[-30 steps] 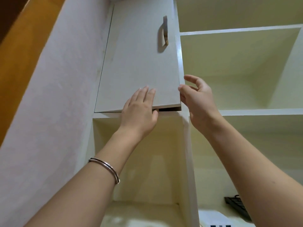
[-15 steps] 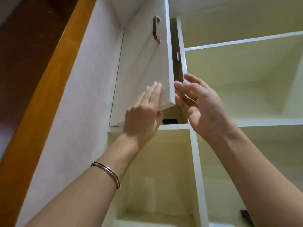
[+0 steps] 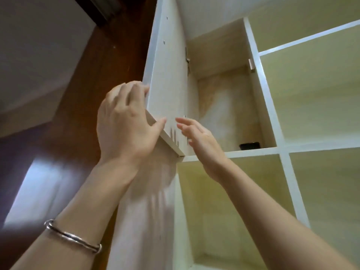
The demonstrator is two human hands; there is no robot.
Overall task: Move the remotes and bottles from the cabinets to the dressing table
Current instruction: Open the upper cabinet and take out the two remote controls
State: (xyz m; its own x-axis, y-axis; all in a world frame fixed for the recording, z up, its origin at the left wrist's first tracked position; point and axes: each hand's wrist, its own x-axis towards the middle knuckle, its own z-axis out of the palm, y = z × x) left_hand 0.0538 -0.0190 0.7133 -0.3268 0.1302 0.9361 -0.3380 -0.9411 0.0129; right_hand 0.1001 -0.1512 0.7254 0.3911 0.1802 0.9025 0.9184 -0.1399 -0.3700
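Observation:
The white cabinet door [image 3: 167, 78] overhead stands swung wide to the left. My left hand [image 3: 124, 123] grips its lower edge, fingers around the outer corner and thumb on the inner face. My right hand [image 3: 202, 141] is open with fingers spread, just inside the opened compartment by the door's bottom corner, holding nothing. At the back right of that compartment's shelf [image 3: 251, 152], the end of a small black object [image 3: 250, 145] shows, likely a remote. The shelf edge hides the rest of it.
Cream open cubbies [image 3: 315, 98] fill the right side, with another cubby [image 3: 229, 211] below the opened one. A dark wooden panel [image 3: 93, 78] and a pale wall lie to the left of the door. A silver bangle [image 3: 72, 236] circles my left wrist.
The door has swung from nearly closed to wide open on the left, with my left hand following its lower edge. The compartment and the black object are now exposed. My right hand moved toward the opening.

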